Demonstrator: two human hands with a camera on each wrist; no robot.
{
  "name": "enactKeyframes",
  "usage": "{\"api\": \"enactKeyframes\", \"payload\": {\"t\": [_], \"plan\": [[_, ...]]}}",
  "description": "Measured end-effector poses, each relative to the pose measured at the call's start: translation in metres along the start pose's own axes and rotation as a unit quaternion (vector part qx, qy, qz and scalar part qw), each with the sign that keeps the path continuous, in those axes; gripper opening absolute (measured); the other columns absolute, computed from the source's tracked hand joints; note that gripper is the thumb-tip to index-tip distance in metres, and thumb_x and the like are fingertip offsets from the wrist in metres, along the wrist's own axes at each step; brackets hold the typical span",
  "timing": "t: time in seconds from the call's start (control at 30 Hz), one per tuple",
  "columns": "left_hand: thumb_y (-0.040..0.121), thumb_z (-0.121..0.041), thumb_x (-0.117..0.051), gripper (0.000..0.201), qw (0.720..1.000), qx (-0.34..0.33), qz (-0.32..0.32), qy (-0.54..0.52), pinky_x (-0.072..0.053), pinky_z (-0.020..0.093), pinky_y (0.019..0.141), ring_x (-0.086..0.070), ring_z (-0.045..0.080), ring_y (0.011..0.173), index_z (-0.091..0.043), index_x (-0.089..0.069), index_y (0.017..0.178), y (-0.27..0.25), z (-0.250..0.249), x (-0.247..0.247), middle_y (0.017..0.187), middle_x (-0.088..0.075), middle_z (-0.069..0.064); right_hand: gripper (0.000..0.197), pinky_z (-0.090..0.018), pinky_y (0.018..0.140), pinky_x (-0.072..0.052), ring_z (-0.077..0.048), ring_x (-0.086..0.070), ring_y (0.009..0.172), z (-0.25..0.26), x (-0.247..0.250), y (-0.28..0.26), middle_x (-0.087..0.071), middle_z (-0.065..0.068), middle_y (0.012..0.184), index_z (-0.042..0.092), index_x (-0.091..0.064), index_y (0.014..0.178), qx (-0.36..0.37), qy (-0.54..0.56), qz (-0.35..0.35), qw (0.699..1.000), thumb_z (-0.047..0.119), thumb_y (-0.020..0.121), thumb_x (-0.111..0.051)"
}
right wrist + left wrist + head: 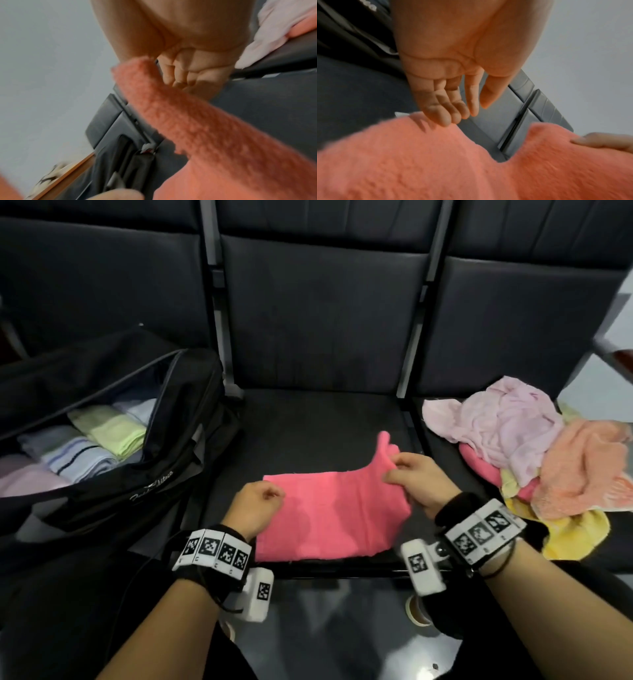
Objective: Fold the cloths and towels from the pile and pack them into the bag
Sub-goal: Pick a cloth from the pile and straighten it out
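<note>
Folding the pink cloth (329,518), lying spread flat on the middle seat (308,419) to give a firm surface for creasing. Pinching its far right corner with the right hand (416,486), thumb against curled fingers, lifting that corner clear of the seat, probably to carry it across for the next fold. Hovering at the left edge with the left hand (255,510), fingers relaxed and loosely spread, gripping nothing, fingertips (447,120) just above the nap, likely ready to pin that side down. Keeping the unfolded pile (534,450) on the right seat within reach, and the open black bag (164,446) on the left, folded towels (106,429) already lined up inside, so each finished piece goes straight across
</note>
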State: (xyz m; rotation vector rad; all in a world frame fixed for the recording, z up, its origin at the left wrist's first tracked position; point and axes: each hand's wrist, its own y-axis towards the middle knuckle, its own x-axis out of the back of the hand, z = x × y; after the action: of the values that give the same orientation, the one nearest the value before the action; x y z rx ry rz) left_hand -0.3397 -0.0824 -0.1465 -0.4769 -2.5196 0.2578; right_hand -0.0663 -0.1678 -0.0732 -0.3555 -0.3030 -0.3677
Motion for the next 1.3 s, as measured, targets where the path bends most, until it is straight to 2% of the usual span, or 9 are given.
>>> {"api": "enactKeyframes", "payload": {"t": [0.17,0.27,0.43,0.53,0.6,0.8,1.0,1.13,1.3], "plan": [[0.1,-0.013,-0.053,0.018,0.977,0.094,0.034,-0.187,-0.043,0.023,0.048,-0.054,0.016,0.058,-0.008,-0.064,0.087,-0.004,-0.01,-0.005,0.076,-0.06,0.008,0.021,-0.019,0.037,-0.035,-0.011,-0.047,0.044,0.022,-0.084,-0.009,-0.052,-0.006,0.065,-0.001,-0.066,0.104,-0.004,0.035,0.086,0.996,-0.007,0.085,-0.062],[0.102,-0.024,-0.049,0.023,0.969,0.142,0.042,-0.199,-0.045,0.025,0.058,-0.057,0.02,0.066,-0.015,-0.062,0.085,-0.002,-0.002,-0.002,0.076,-0.059,0.005,0.032,-0.031,0.047,-0.053,-0.02,-0.061,0.058,0.017,-0.121,-0.017,-0.061,-0.014,0.086,0.009,-0.053,0.124,-0.051,0.07,0.196,0.977,0.009,0.094,-0.063],[0.086,-0.006,-0.069,0.009,0.988,0.102,0.025,-0.117,-0.054,0.026,0.068,-0.066,0.021,0.079,-0.013,-0.064,0.089,-0.002,0.009,-0.007,0.085,-0.068,0.004,0.032,-0.032,0.053,-0.051,-0.019,-0.065,0.063,-0.007,-0.114,-0.015,-0.062,-0.015,0.09,0.012,-0.054,0.126,-0.037,0.015,0.177,0.983,0.013,0.095,-0.062],[0.076,0.006,-0.073,0.06,0.994,0.082,0.035,-0.062,-0.052,0.041,0.1,-0.065,0.028,0.11,-0.002,-0.053,0.132,-0.001,0.011,-0.015,0.114,-0.067,0.012,0.024,-0.034,0.055,-0.052,-0.019,-0.065,0.064,-0.022,-0.093,-0.015,-0.062,-0.012,0.085,0.013,-0.06,0.116,-0.012,-0.009,0.163,0.986,0.005,0.093,-0.06],[0.073,0.01,-0.069,0.074,0.997,0.068,0.018,-0.024,-0.049,0.044,0.104,-0.061,0.03,0.117,-0.001,-0.046,0.142,-0.001,0.01,-0.017,0.123,-0.063,0.014,0.025,-0.035,0.056,-0.052,-0.018,-0.063,0.064,-0.03,-0.083,-0.019,-0.062,-0.006,0.085,0.02,-0.064,0.105,0.019,-0.027,0.155,0.987,0.001,0.09,-0.06],[0.072,0.012,-0.059,0.051,0.996,0.034,-0.063,-0.047,-0.057,0.046,0.089,-0.071,0.031,0.094,-0.014,-0.064,0.117,0.002,0.014,-0.003,0.097,-0.073,0.01,0.032,-0.015,0.081,-0.048,-0.001,-0.062,0.08,-0.043,-0.078,-0.03,-0.071,0.004,0.097,0.026,-0.07,0.104,0.165,-0.139,0.169,0.962,0.002,0.082,-0.068],[0.074,0.003,-0.059,0.054,0.993,0.049,-0.068,0.085,-0.047,0.03,0.085,-0.062,0.025,0.099,-0.018,-0.059,0.124,-0.007,0.025,0.0,0.104,-0.068,0.008,0.029,-0.025,0.1,-0.043,-0.019,-0.058,0.107,-0.065,-0.087,-0.037,-0.061,-0.001,0.112,0.016,-0.072,0.11,0.223,-0.332,0.238,0.885,0.009,0.083,-0.067],[0.076,0.001,-0.058,0.044,0.982,-0.03,-0.105,0.151,-0.048,0.037,0.095,-0.058,0.026,0.103,-0.021,-0.067,0.113,-0.015,0.017,0.0,0.105,-0.06,0.005,0.035,-0.032,0.094,-0.045,-0.023,-0.054,0.105,-0.072,-0.088,-0.04,-0.058,0.0,0.11,0.019,-0.071,0.11,0.282,-0.368,0.198,0.864,0.014,0.076,-0.066],[0.074,-0.029,-0.069,0.035,0.965,-0.117,0.038,0.233,-0.043,0.036,0.102,-0.056,0.015,0.111,-0.032,-0.07,0.109,-0.039,0.01,-0.023,0.11,-0.059,-0.01,0.049,-0.035,0.079,-0.038,-0.023,-0.052,0.105,-0.082,-0.097,-0.045,-0.055,0.004,0.117,0.03,-0.061,0.115,0.299,-0.494,0.155,0.802,0.015,0.068,-0.059]]}}
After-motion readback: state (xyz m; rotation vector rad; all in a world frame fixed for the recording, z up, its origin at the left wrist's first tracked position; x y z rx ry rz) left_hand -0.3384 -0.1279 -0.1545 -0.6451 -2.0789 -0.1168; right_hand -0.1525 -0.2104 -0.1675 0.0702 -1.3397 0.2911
